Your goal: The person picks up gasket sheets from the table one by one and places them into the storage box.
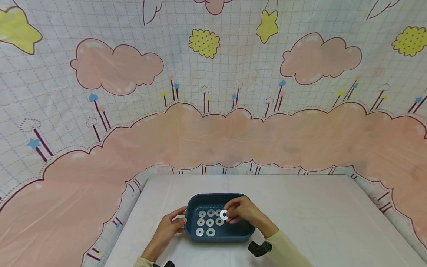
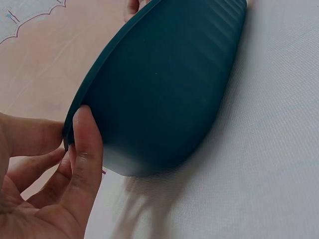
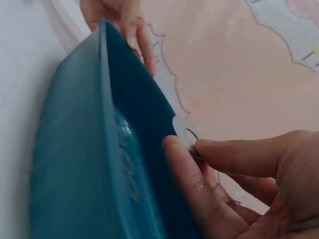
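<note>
A dark blue plastic basin (image 1: 230,237) stands on the white table. Several flat metal washers (image 1: 210,222) lie in rows on the left and middle of its floor. My left hand (image 1: 166,229) pinches the rim at the basin's left end, the thumb on one side of the wall and fingers (image 2: 87,149) on the other. Over the basin's inside, my right hand (image 1: 245,211) holds one washer (image 3: 183,127) between thumb and fingertip, raised above the others. In the head view this washer (image 1: 224,214) partly covers one lying behind it.
The white tabletop (image 1: 300,207) spreads around the basin on all sides. Behind it hangs a cloth (image 1: 213,141) printed with clouds and stars. A black band (image 1: 260,248) is on the right wrist, beside a pale yellow sleeve (image 1: 287,248).
</note>
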Demonstrator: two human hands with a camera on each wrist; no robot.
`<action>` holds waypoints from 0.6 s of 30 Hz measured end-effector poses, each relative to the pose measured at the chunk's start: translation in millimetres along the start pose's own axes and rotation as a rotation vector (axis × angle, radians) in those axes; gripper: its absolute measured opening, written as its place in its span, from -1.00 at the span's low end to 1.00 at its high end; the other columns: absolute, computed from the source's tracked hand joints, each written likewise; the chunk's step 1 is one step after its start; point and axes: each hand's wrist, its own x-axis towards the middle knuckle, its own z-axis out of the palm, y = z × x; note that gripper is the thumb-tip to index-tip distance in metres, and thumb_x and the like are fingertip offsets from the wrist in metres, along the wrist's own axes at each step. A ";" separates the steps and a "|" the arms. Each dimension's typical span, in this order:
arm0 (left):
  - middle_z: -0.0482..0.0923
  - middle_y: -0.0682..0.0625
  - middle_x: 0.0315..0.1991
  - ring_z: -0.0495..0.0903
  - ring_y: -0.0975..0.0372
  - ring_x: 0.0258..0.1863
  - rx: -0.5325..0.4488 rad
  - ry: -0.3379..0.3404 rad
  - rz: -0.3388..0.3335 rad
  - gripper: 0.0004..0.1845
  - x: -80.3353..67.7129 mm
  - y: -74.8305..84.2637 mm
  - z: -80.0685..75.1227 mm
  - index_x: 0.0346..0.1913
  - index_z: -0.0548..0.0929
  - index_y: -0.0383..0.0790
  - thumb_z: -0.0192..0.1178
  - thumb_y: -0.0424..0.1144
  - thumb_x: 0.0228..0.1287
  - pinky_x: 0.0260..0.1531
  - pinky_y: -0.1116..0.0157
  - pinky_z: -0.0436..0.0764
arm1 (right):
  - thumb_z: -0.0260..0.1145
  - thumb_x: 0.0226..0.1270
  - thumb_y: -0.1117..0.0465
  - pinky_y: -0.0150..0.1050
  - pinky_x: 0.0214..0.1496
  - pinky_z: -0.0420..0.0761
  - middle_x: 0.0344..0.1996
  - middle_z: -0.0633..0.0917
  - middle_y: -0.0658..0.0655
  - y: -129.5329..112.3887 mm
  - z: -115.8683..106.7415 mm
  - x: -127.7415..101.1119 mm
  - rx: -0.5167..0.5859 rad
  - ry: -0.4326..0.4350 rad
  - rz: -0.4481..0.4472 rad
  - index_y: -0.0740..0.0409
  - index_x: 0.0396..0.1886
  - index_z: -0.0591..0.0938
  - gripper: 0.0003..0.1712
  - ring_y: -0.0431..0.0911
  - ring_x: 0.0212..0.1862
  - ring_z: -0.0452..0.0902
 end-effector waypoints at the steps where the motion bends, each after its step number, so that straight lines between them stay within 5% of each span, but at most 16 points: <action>1: 0.49 -0.18 0.10 0.63 0.32 -0.25 0.001 0.002 -0.002 -0.42 -0.1 -0.1 0.1 0.38 0.39 -0.37 0.19 -0.44 0.29 -0.33 0.32 0.67 | 0.32 0.26 0.42 -0.21 -0.35 0.73 -0.42 0.66 0.16 1.1 1.1 0.6 -0.002 -0.008 0.002 0.35 -0.15 0.68 -0.83 -0.03 -0.42 0.75; 18: 0.51 -0.16 0.06 0.64 0.29 -0.27 0.014 0.012 0.011 -0.44 1.9 -2.9 0.5 0.35 0.41 -0.38 0.18 -0.43 0.27 -0.32 0.30 0.68 | 0.30 0.21 0.46 -0.22 -0.44 0.71 -0.53 0.70 0.14 14.5 19.8 5.8 -0.123 -0.032 0.120 0.29 -0.28 0.75 -0.85 -0.12 -0.55 0.67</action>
